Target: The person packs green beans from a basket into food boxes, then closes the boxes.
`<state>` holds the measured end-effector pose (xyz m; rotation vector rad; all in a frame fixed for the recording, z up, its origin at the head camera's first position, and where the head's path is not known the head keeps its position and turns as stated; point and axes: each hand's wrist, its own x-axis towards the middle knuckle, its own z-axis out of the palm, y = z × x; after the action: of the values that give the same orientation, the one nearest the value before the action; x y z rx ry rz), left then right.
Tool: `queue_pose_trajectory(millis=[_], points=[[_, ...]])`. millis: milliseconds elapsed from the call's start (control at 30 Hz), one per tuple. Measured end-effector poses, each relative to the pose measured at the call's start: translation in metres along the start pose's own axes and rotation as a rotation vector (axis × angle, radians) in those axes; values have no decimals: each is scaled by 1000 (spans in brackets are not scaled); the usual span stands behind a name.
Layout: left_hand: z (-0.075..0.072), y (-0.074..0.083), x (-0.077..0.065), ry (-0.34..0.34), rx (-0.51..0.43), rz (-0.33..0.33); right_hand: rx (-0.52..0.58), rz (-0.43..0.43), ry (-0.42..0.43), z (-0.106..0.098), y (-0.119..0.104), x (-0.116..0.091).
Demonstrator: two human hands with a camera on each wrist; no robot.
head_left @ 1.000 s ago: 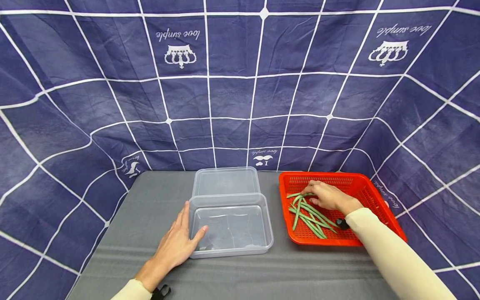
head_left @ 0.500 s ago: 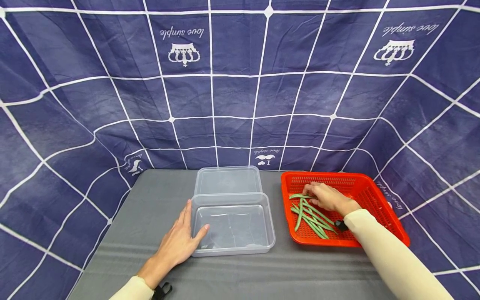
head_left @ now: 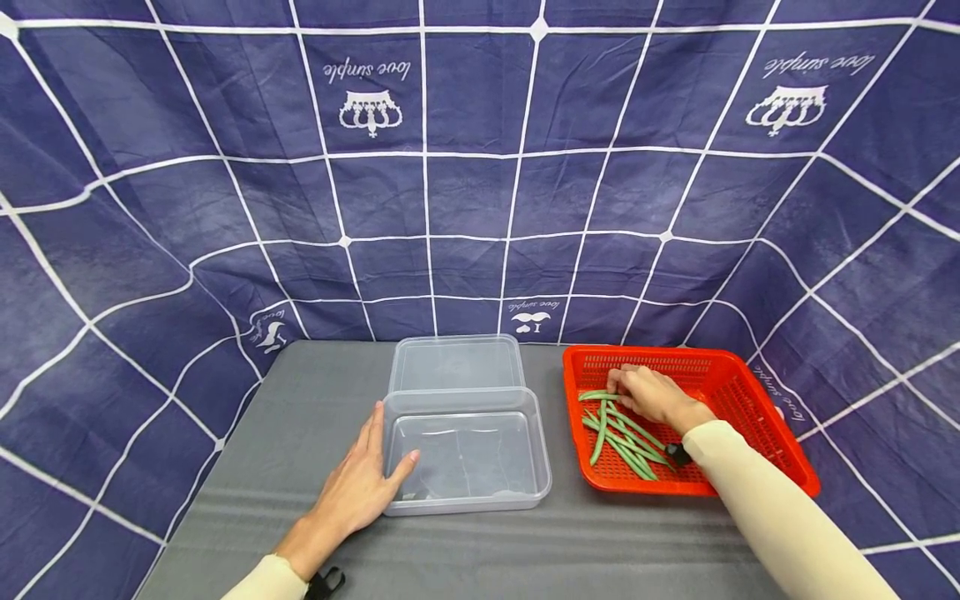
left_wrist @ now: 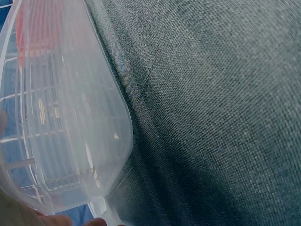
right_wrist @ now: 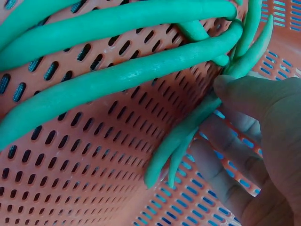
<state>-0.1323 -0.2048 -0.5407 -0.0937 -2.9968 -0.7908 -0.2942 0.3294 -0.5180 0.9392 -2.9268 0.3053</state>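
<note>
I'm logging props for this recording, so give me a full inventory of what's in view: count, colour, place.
Patterned backdrop: one, blue with white grid and prints, behind and at both sides
Grey cloth: one, grey, covering the work surface
Basket: one, red, right side of the grey cloth
Green beans: several, exact count unclear, green, mostly in the basket's left part
Container: one, clear, middle of the grey cloth
Lid: one, clear, just behind the container
Wrist devices: two, black, one at each wrist
Sleeves: two, cream, on both forearms
Left hand: one, bare, at the container's left side
Right hand: one, bare, in the basket, fingers at the beans
</note>
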Motion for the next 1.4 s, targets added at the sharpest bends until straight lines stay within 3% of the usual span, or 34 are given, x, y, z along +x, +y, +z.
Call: queue_pose_trajectory(millis=[367, 733, 1000, 1400], points=[[0, -3, 0, -22, -54, 3, 44, -39, 58, -9, -2, -3], [2, -4, -2, -26, -74, 7, 52, -74, 166, -35, -16, -11], [3, -5, -1, -4, -82, 10, 14, -115, 271, -52, -36, -11], [4, -4, -1, 4, -86, 10, -50, -162, 287, -55, -85, 13]])
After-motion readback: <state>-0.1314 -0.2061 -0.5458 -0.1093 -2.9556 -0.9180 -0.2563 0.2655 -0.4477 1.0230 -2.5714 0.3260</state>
